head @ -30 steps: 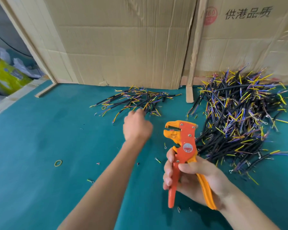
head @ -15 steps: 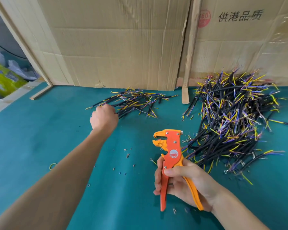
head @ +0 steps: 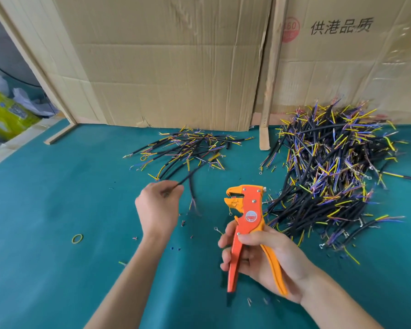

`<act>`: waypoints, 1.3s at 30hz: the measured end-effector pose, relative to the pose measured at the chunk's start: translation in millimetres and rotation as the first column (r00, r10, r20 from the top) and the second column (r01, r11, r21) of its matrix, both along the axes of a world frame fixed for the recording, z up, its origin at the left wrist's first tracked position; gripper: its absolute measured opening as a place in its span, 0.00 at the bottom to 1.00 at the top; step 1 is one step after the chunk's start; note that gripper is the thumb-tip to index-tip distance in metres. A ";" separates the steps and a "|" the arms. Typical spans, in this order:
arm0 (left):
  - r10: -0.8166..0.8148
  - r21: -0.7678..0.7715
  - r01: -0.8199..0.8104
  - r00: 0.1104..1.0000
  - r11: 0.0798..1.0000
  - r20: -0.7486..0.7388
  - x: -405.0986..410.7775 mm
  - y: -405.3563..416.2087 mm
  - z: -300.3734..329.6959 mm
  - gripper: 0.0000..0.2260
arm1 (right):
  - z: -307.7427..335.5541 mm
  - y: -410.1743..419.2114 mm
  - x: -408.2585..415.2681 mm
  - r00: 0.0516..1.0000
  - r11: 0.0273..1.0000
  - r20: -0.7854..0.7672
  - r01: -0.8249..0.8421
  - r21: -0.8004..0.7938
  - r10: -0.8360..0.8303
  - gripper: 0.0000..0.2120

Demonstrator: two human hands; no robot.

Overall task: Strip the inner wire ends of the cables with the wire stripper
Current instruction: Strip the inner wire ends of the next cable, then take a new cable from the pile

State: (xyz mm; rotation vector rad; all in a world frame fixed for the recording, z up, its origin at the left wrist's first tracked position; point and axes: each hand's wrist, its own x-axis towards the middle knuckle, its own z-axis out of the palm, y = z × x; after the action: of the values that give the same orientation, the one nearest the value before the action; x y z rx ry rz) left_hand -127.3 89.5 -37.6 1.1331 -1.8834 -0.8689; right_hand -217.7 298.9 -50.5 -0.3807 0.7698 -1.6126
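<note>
Wire stripper (head: 247, 224): orange body w/ yellow-orange jaw tips & one yellow handle, round red/white label. Cables in big pile (head: 332, 176) & small pile (head: 188, 150): black sheaths, yellow, blue, purple inner wires. Table (head: 45, 198): plain teal. Rubber band (head: 77, 238): yellow-green. Cardboard (head: 176, 67): tan, black printed characters, red round mark

Matt teal cloth table (head: 57, 210), creased cardboard (head: 176, 67), glossy plastic wire stripper (head: 249, 210).
</note>
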 end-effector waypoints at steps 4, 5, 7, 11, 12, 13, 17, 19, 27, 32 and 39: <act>-0.069 -0.112 0.068 0.998 0.991 -0.004 10.7 15.7 -13.0 0.03 | 0.0 -1.5 -4.9 0.986 0.987 0.055 0.157 0.040 -0.159 0.22; -0.091 -0.093 0.089 0.996 0.992 -0.019 13.6 19.6 -15.5 0.05 | 0.4 -1.7 -6.6 0.977 0.978 0.061 0.199 0.061 -0.203 0.23; -0.131 -0.041 0.129 0.990 0.991 -0.058 19.5 29.6 -20.4 0.08 | 0.9 -2.7 -9.5 0.962 0.960 0.043 0.266 0.093 -0.270 0.25; -0.202 0.049 0.210 0.970 0.976 -0.138 22.3 55.1 -26.4 0.08 | 1.6 0.5 -15.4 0.928 0.919 -0.082 0.372 0.133 -0.363 0.32; -0.215 0.060 0.226 0.965 0.972 -0.153 21.1 62.9 -27.5 0.08 | 1.4 2.3 -15.9 0.929 0.921 -0.100 0.368 0.130 -0.357 0.31; -0.225 0.065 0.237 0.962 0.969 -0.157 19.8 70.8 -29.1 0.07 | 1.5 3.9 -15.3 0.933 0.928 -0.110 0.355 0.116 -0.343 0.28; -0.283 -0.003 0.283 0.958 0.959 -0.047 17.8 96.1 -38.2 0.09 | 6.0 5.0 -9.8 0.926 0.938 -0.163 0.346 0.006 -0.341 0.22; -0.329 -0.064 0.330 0.944 0.942 0.027 19.0 99.6 -40.5 0.08 | 9.9 3.5 -9.9 0.911 0.932 -0.205 0.360 -0.032 -0.359 0.23; -0.428 -0.185 0.447 0.894 0.875 0.135 22.6 102.2 -42.0 0.10 | 24.7 15.5 -18.6 0.943 0.950 -0.146 0.280 -0.139 -0.299 0.25; -0.559 0.064 0.580 0.804 0.812 -0.201 17.5 106.7 -29.6 0.10 | 28.9 18.8 -18.4 0.963 0.983 -0.239 0.087 -0.162 -0.125 0.27; -0.513 0.310 0.707 0.687 0.635 -0.515 -13.4 97.1 -15.5 0.08 | 25.4 19.1 -23.1 0.969 0.992 -0.241 0.021 -0.128 -0.052 0.32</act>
State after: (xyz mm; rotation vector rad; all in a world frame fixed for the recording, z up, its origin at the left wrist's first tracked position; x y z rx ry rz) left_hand -140.7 186.6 -53.0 0.4537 -1.7595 -1.9135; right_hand -240.8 318.0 -25.0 -0.6682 0.8670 -1.6721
